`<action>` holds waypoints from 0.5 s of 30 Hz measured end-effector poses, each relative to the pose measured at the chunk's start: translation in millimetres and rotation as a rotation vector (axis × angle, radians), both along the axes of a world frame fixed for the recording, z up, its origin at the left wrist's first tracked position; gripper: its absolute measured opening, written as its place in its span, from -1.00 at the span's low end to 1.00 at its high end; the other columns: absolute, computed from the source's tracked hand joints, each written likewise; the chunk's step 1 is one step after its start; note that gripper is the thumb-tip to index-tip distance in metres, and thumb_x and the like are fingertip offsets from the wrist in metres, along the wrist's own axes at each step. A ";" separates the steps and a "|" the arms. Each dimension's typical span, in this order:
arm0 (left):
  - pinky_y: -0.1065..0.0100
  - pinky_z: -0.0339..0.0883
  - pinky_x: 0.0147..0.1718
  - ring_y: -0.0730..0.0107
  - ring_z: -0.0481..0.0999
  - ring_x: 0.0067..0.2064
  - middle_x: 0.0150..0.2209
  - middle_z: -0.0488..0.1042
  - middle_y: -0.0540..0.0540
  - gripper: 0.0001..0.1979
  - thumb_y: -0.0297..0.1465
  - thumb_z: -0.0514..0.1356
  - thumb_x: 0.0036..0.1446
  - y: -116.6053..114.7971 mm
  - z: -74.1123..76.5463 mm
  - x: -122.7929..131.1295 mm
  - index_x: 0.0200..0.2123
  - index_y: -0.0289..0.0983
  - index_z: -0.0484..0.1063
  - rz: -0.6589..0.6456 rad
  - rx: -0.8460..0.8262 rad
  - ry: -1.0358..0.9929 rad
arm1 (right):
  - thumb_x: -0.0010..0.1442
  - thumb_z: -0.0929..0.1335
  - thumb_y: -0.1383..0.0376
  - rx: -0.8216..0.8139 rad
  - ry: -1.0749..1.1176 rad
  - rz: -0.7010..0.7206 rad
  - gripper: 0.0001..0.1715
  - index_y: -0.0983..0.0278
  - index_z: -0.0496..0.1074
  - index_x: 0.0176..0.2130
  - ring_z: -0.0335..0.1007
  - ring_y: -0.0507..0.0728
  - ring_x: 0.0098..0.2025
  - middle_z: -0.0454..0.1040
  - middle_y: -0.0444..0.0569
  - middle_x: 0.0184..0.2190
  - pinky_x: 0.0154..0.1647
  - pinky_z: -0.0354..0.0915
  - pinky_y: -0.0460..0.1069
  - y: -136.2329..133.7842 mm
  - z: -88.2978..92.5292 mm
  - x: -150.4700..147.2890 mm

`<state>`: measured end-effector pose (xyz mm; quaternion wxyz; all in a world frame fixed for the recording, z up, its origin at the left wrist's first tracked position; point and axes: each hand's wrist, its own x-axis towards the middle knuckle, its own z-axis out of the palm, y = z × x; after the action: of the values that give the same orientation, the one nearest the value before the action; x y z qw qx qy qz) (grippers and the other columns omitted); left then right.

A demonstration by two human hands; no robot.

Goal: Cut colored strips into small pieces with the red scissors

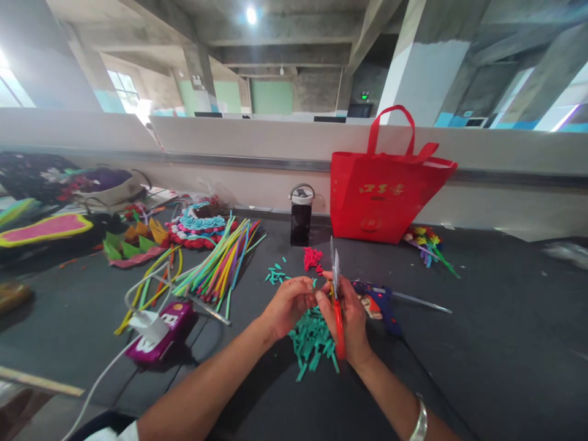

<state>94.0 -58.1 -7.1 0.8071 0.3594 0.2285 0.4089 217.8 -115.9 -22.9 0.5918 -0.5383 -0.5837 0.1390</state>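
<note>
On the table (496,343), cut strips (313,343) are heaped below the left hand (291,300) and the right hand (349,321), by which scissors (339,327) are held. Behind them, a bottle (301,222) is stood left of a bag (383,199). A stem bundle (220,260) is spread to the left, behind a power strip (177,323); a glue gun (389,309) is laid to the right

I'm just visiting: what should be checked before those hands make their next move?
1. Scissors held in the right hand: ok.
2. Scissor tips pointing away from the person's body: ok.
3. Small teal piece held at the left hand's fingertips: ok.
4. Glue gun well away from the right hand: not ok, it lies close beside it.
5. Glue gun cool: cannot tell.
6. Dark bottle standing upright: ok.
</note>
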 end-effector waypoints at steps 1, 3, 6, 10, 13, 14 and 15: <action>0.43 0.18 -0.42 0.54 0.27 -0.52 -0.59 0.30 0.02 -0.93 -0.46 0.27 -0.18 0.3 -1.1 -0.2 -0.56 -0.33 0.42 -0.028 -0.012 0.021 | 0.19 0.31 0.24 -0.003 0.013 0.004 -0.60 0.24 0.30 0.04 0.44 0.09 -0.29 0.46 -0.05 -0.27 -0.20 0.39 0.00 -0.5 0.5 0.4; 0.41 0.16 -0.44 0.52 0.26 -0.53 -0.59 0.31 0.01 -0.94 -0.46 0.26 -0.19 0.7 -3.4 -0.8 -0.56 -0.33 0.44 -0.088 -0.017 0.067 | 0.19 0.30 0.25 0.004 0.022 0.004 -0.59 0.23 0.29 0.05 0.43 0.08 -0.30 0.46 -0.06 -0.28 -0.22 0.38 -0.01 -1.2 1.6 1.3; 0.41 0.12 -0.47 0.52 0.25 -0.54 -0.59 0.31 0.00 -0.95 -0.45 0.25 -0.17 1.0 -6.3 -1.5 -0.56 -0.33 0.45 -0.161 0.005 0.104 | 0.19 0.28 0.27 0.035 0.002 -0.003 -0.63 0.22 0.31 0.01 0.41 0.06 -0.33 0.44 -0.08 -0.31 -0.25 0.38 -0.02 -1.3 2.9 2.9; 0.41 0.10 -0.46 0.50 0.26 -0.53 -0.59 0.31 0.01 -0.96 -0.46 0.23 -0.16 1.5 -8.2 -1.3 -0.53 -0.32 0.46 -0.135 0.052 0.160 | 0.18 0.28 0.29 0.027 0.031 -0.008 -0.67 0.21 0.33 -0.02 0.36 0.02 -0.40 0.40 -0.13 -0.35 -0.30 0.36 -0.06 0.6 2.4 4.4; 0.42 0.11 -0.43 0.49 0.28 -0.49 -0.57 0.35 0.00 -0.95 -0.46 0.21 -0.11 2.7 -6.9 -1.6 -0.52 -0.31 0.47 0.014 0.221 0.262 | 0.17 0.29 0.27 0.014 0.069 -0.067 -0.67 0.23 0.34 -0.04 0.36 0.02 -0.40 0.41 -0.11 -0.32 -0.31 0.35 -0.08 3.4 3.4 5.2; 0.42 0.12 -0.41 0.48 0.28 -0.48 -0.55 0.37 -0.01 -0.95 -0.45 0.21 -0.08 3.2 -5.7 -2.0 -0.51 -0.30 0.48 0.070 0.288 0.301 | 0.16 0.29 0.26 0.011 0.076 -0.089 -0.67 0.24 0.34 -0.05 0.36 0.02 -0.40 0.42 -0.11 -0.32 -0.32 0.35 -0.08 4.4 4.1 5.5; 0.42 0.13 -0.40 0.46 0.30 -0.46 -0.53 0.39 -0.01 -0.94 -0.44 0.21 -0.06 3.6 -4.0 -2.6 -0.49 -0.29 0.48 0.119 0.356 0.343 | 0.16 0.29 0.26 0.007 0.080 -0.105 -0.68 0.24 0.34 -0.06 0.36 0.02 -0.40 0.42 -0.11 -0.32 -0.33 0.35 -0.08 5.4 4.9 5.8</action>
<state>91.4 -54.5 -11.1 0.6550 0.5461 0.3073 0.4224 223.6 -110.5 -18.0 0.6230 -0.5601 -0.5310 0.1274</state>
